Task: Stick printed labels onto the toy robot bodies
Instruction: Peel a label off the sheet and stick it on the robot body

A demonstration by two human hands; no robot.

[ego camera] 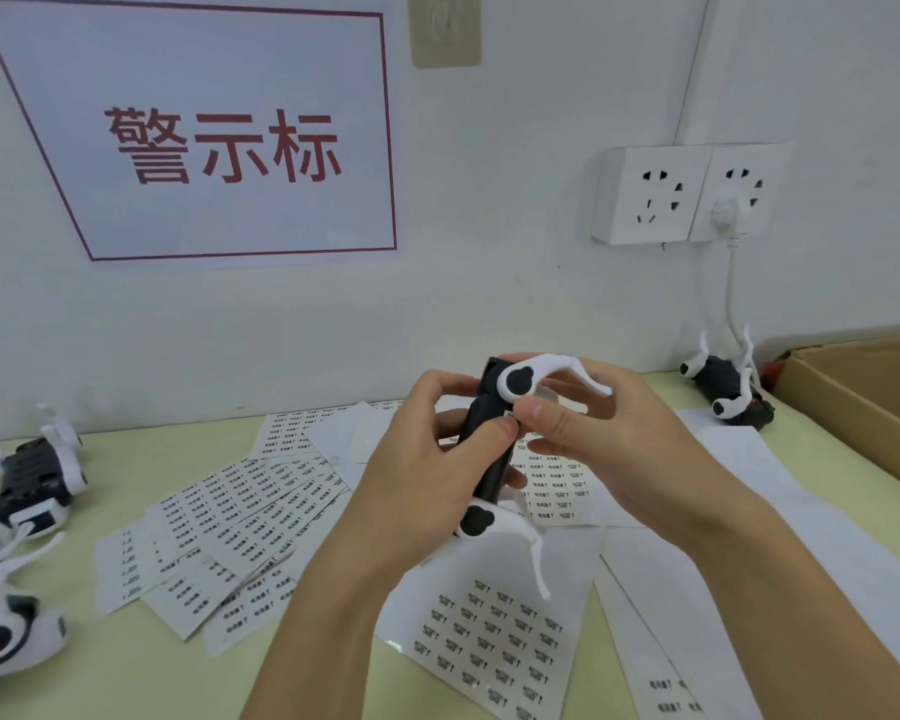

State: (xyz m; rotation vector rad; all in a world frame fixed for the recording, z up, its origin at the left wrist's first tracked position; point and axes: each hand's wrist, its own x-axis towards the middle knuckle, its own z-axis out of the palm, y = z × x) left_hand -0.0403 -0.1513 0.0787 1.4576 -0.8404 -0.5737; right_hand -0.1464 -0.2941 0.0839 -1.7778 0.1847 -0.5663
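We grip the toy robot body (484, 449) in our left hand (427, 459), long axis 12-to-6, while right hand (593, 439) fingers (533, 410) pinch a label (510, 419) at its 3 o'clock side

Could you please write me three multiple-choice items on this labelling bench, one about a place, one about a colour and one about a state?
1. Where does the cardboard box stand?
A. at the right edge of the table
B. at the left edge, beside the toys there
C. on the label sheets in the middle

2. What colour is the writing on the wall sign?
A. blue
B. red
C. green

3. How is the toy robot body in the middle held?
A. it lies on the table untouched
B. only the right hand grips it
C. the left hand and the right hand both hold it above the table

Answers: 1 A, the box sits at far right; 2 B, the characters are red; 3 C, both hands' fingers curl round it in the air.
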